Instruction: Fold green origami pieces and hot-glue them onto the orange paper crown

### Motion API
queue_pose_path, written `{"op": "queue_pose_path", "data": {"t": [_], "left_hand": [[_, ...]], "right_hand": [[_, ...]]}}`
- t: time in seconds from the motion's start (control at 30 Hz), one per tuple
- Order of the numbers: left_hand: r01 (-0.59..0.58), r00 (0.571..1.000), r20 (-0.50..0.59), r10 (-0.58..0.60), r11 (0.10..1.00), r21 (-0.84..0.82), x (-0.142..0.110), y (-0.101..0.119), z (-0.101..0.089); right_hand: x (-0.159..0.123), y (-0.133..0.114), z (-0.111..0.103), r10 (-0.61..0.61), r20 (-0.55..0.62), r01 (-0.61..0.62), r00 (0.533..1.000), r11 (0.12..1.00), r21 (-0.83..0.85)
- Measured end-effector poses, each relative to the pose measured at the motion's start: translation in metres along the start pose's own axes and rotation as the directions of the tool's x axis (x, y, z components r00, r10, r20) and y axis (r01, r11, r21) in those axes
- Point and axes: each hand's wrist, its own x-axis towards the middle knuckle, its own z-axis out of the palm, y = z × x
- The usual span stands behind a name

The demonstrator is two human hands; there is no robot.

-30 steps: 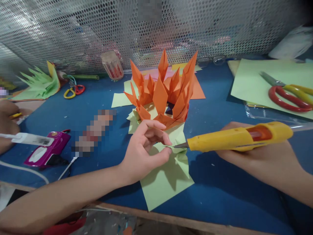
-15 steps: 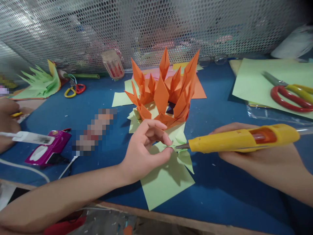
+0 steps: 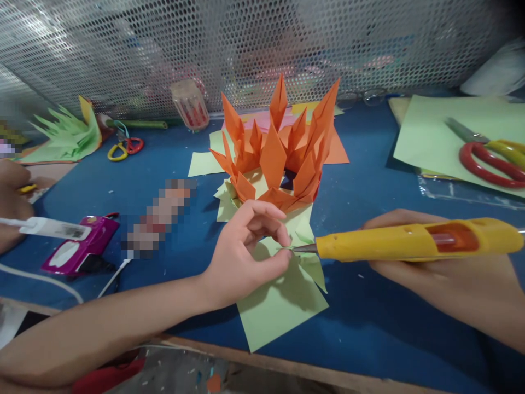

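My left hand [image 3: 246, 257] pinches a small folded green paper piece [image 3: 314, 270] between thumb and forefinger; the fingers cover part of it. My right hand [image 3: 438, 279] is wrapped round a yellow hot glue gun [image 3: 377, 241], with a clear glue stick coming out at its back. The gun's metal nozzle [image 3: 305, 248] meets the paper right beside my left fingertips. Behind my left hand stands an orange folded-paper crown [image 3: 273, 158] with tall pointed tips. Under my hands lies a flat light green paper sheet [image 3: 283, 320].
Scissors [image 3: 488, 156] rest on green sheets at the right. A purple box [image 3: 84, 246] with a white cable lies left, near another person's hand [image 3: 14, 202]. Farther back are small scissors [image 3: 123, 149], a clear jar [image 3: 191, 106] and a green paper fan shape [image 3: 68, 137].
The glue gun's nozzle has moved slightly left, closer to my left fingertips, and the gun now lies more level. My left hand keeps its pinch.
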Motion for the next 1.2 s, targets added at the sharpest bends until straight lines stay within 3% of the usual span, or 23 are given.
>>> {"op": "queue_pose_path", "data": {"t": [0.63, 0.9, 1.2], "left_hand": [[-0.115, 0.993, 0.019, 0.115, 0.993, 0.01, -0.002, -0.004, -0.001], [-0.124, 0.992, 0.027, 0.124, 0.992, -0.001, -0.001, -0.003, -0.001], [-0.142, 0.989, 0.045, 0.142, 0.99, -0.002, -0.001, -0.005, -0.001]], "right_hand": [[-0.002, 0.0, -0.001, -0.088, -0.036, 0.087, 0.995, 0.995, -0.039], [-0.008, 0.016, -0.001, -0.129, -0.044, 0.123, 0.991, 0.985, -0.125], [-0.009, 0.014, 0.001, -0.134, -0.057, 0.129, 0.989, 0.988, -0.082]]}}
